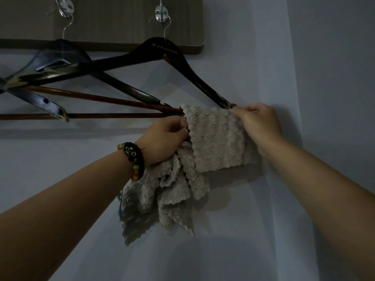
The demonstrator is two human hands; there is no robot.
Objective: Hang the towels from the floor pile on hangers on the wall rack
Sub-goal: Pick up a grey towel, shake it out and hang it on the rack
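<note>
A grey towel (pixel 215 138) is draped over the right end of the brown lower bar of a dark hanger (pixel 162 49), which hangs by its wire hook from a chrome hook (pixel 161 14) on the wooden wall rack (pixel 121 23). The front flap of the towel lies flat against the pale wall (pixel 284 57), its scalloped lower edge level.

The left hand (pixel 164 136) is at the left edge of that flap, its fingers curled in and pinching the towel just under the bar. Below this hand a bunch of grey towel cloth (pixel 162 197) hangs in loose folds; whether it is the same towel or more than 1 cannot be told. A beaded bracelet (pixel 135 159), black with coloured beads, sits on the left wrist.

The right hand (pixel 257 122) is at the upper right corner of the towel, where the hanger's sloping arm meets the bar. Its fingers are clenched on the towel's edge there, touching the end of the hanger.

To the left, a 2nd dark hanger (pixel 58 57) hangs from another chrome hook (pixel 66 7) on the same rack. It overlaps the 1st hanger, and its own brown bar runs level across the left of the view.
</note>
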